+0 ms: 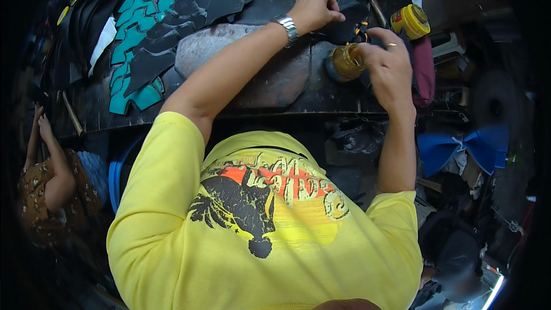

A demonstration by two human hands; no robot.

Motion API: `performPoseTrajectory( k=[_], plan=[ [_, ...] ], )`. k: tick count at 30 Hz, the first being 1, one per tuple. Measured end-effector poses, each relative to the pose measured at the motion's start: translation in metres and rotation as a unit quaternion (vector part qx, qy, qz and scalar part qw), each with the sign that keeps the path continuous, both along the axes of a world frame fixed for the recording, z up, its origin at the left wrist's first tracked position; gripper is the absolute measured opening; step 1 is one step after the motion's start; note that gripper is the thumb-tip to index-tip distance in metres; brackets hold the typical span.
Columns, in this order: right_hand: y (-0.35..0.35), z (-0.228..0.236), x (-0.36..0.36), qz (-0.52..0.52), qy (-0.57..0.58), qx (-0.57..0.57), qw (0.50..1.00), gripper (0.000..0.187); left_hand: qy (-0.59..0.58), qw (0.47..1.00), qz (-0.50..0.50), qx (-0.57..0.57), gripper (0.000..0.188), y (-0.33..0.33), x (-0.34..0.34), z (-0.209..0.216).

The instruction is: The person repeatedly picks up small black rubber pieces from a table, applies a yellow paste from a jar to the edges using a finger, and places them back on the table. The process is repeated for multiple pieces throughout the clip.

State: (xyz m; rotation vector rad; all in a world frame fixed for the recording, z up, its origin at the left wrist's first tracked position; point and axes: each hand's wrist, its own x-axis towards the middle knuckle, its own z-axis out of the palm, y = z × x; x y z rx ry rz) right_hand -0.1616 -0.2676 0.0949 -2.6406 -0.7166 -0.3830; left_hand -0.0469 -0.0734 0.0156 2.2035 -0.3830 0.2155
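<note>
My left hand, with a metal watch on its wrist, is closed just left of a black flat cut piece on the bench. Its fingertips come close to that piece; what they hold, if anything, is hidden. Over an amber, glue-stained jar, my right hand has its fingers curled together at the rim. Whatever is between those fingers I cannot make out. A tool with orange and black handles lies beside the jar. Beyond it rests a hammer-like tool with a wooden handle.
Teal cut pieces and black cut pieces overlap at the left. A worn stone-like slab lies before me. At right stand a yellow tub and a maroon item. Another person's arms show far left.
</note>
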Motion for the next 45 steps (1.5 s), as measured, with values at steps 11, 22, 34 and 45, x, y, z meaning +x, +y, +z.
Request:
performPoseTrajectory(
  k=[11, 22, 34, 45],
  plan=[
    [0.0, -0.028, -0.063, -0.104, -0.091, -0.051, 0.989, 0.035, 0.286, 0.822, -0.06, -0.49, 0.035, 0.091, -0.108, 0.008],
    [0.038, 0.0, -0.083, 0.062, -0.001, 0.304, 0.951, 0.039, 0.328, 0.819, -0.108, -0.457, 0.034, 0.08, -0.176, 0.003],
    [0.069, -0.033, -0.053, 0.128, 0.13, 0.279, 0.943, 0.05, 0.275, 0.871, -0.153, -0.378, 0.04, 0.08, -0.189, 0.01],
    [0.048, -0.042, -0.067, 0.106, 0.015, 0.261, 0.959, 0.044, 0.38, 0.742, -0.13, -0.536, 0.035, 0.088, -0.194, 0.017]
  ],
)
